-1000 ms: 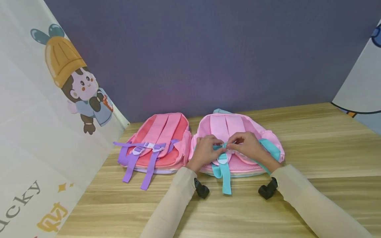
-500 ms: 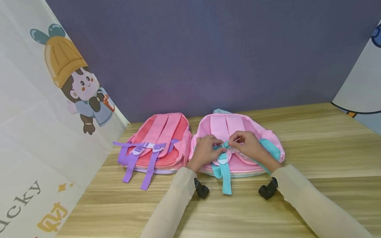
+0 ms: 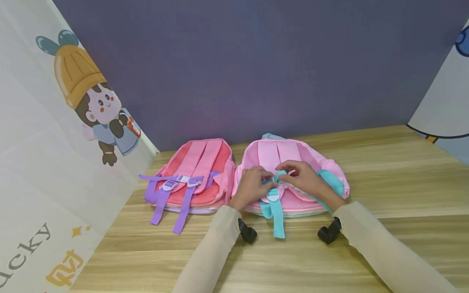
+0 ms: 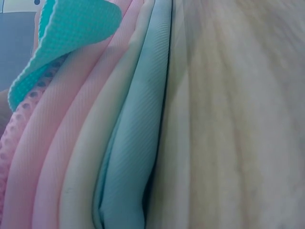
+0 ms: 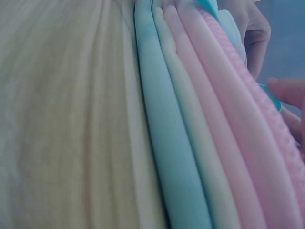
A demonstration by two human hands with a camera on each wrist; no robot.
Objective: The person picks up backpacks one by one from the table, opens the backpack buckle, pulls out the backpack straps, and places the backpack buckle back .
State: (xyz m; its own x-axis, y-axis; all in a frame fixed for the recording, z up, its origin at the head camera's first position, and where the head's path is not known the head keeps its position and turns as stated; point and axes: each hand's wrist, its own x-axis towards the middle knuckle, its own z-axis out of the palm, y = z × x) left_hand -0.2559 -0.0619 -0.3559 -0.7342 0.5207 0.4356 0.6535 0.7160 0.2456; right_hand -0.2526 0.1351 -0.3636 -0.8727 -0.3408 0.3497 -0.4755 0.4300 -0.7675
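Observation:
A light pink backpack [image 3: 269,152] lies on the table with its shoulder straps facing up. Low across its back my left hand [image 3: 250,185] pinches a teal webbing strap near its white buckle, the fingertips covering most of the buckle. Right beside it, my right hand [image 3: 302,177] pinches the same teal strap [image 3: 279,176], which bulges up in a small loop between the two hands. Below them a teal strap end [image 3: 279,221] hangs over the bag's front edge onto the table. In the right wrist view, fingers [image 5: 288,93] show at the right border, close to a bit of teal strap.
Touching the pink bag on its left is a coral-pink backpack [image 3: 216,162] with purple straps [image 3: 182,211] fastened across it by a white buckle [image 3: 184,179]. Both bags lie on a wood-grain table [image 3: 286,264], with a dark panel [image 3: 256,73] rising behind.
The teal strap between my hands has risen into a larger loop. My right fingers have shifted slightly up and left, while my left hand stays nearly still.

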